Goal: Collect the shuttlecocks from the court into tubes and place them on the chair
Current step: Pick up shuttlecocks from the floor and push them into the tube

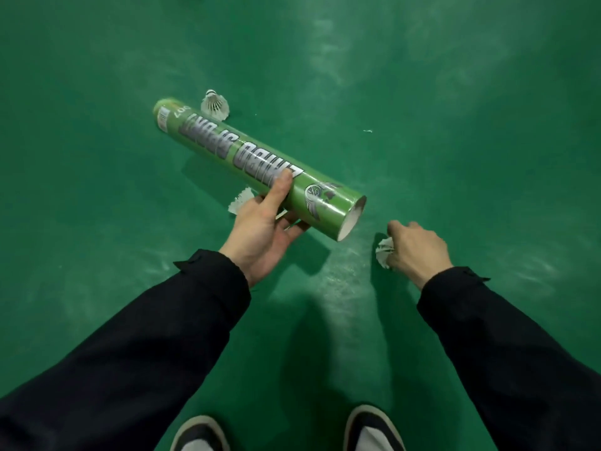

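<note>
My left hand point(265, 231) grips a long green shuttlecock tube point(247, 159) near its open end, which faces right toward my right hand. My right hand point(416, 247) is closed around a white shuttlecock point(384, 251), whose feathers stick out to the left of the fingers. Another white shuttlecock point(215, 105) lies on the green floor just beyond the tube's far capped end. Feathers of a third shuttlecock point(240, 200) show behind my left hand, under the tube; whether it lies on the floor or is held I cannot tell.
The green court floor point(455, 109) stretches all around, scuffed with pale marks. A tiny white scrap point(367, 131) lies to the right of the tube. My two shoes point(374, 431) show at the bottom edge.
</note>
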`<state>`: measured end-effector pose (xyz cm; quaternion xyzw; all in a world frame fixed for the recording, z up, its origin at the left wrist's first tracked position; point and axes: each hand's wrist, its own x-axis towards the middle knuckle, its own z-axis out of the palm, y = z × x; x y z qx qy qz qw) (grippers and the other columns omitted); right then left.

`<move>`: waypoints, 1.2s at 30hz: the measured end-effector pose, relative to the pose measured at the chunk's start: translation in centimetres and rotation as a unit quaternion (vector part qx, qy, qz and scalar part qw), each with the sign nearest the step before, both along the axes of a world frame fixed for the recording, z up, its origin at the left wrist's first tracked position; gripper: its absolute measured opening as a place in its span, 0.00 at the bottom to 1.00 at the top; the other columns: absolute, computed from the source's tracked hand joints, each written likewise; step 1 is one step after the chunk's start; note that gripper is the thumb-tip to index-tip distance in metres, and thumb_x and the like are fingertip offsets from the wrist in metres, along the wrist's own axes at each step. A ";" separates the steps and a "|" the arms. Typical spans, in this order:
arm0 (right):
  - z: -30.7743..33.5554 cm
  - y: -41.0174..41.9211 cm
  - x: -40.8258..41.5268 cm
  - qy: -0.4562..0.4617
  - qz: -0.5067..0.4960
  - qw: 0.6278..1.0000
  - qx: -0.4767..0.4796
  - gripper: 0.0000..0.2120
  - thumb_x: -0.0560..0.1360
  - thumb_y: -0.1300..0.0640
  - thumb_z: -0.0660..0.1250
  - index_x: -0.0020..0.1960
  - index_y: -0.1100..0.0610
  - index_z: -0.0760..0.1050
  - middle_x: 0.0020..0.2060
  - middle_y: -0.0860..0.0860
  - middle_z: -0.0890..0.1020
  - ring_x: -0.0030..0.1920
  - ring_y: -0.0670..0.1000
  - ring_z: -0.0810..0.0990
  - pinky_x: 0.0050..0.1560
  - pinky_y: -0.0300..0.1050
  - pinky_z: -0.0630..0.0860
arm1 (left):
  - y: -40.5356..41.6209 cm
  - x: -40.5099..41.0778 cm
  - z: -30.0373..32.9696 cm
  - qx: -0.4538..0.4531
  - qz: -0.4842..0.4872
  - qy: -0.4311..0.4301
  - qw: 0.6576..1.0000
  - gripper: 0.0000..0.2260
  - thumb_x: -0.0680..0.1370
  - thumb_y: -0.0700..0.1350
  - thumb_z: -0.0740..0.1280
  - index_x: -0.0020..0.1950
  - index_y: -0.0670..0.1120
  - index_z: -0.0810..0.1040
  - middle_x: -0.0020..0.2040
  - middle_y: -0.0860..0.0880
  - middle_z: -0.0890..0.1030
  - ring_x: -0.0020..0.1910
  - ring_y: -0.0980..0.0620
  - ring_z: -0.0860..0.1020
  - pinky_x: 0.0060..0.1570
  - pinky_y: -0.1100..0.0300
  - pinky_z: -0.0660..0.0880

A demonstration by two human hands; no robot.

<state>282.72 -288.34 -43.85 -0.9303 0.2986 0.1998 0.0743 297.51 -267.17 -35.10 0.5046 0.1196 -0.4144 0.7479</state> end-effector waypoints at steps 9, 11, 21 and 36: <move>8.8 3.8 -1.7 -0.373 -0.356 0.604 0.608 0.21 0.79 0.64 0.63 0.67 0.48 0.79 0.47 0.50 0.84 0.41 0.46 0.80 0.39 0.37 0.74 | 4.0 -1.4 -0.2 -0.064 0.076 0.032 0.995 0.18 0.78 0.52 0.70 0.61 0.42 0.79 0.49 0.46 0.88 0.49 0.50 0.87 0.46 0.55 0.84; 12.0 5.2 -1.4 -0.468 -0.346 0.469 0.664 0.18 0.78 0.65 0.62 0.63 0.50 0.81 0.50 0.49 0.84 0.44 0.45 0.79 0.42 0.38 0.73 | 4.2 -1.7 0.0 -0.071 0.083 0.032 0.994 0.17 0.79 0.52 0.69 0.62 0.42 0.79 0.51 0.46 0.88 0.51 0.50 0.87 0.47 0.55 0.84; 13.9 10.9 -0.5 -0.455 0.039 0.846 0.275 0.37 0.70 0.63 0.74 0.74 0.41 0.71 0.57 0.50 0.75 0.57 0.48 0.77 0.60 0.38 0.75 | 4.9 -3.8 1.4 -0.101 0.112 0.064 0.986 0.31 0.75 0.56 0.72 0.74 0.40 0.75 0.63 0.42 0.84 0.58 0.48 0.86 0.54 0.53 0.84; 12.7 14.9 -1.0 -0.592 0.027 0.801 0.086 0.10 0.80 0.52 0.68 0.54 0.55 0.85 0.72 0.55 0.75 0.71 0.56 0.73 0.70 0.54 0.71 | 5.8 -4.7 2.6 -0.153 0.120 0.066 0.979 0.25 0.77 0.56 0.69 0.68 0.42 0.78 0.60 0.43 0.86 0.56 0.48 0.86 0.57 0.53 0.84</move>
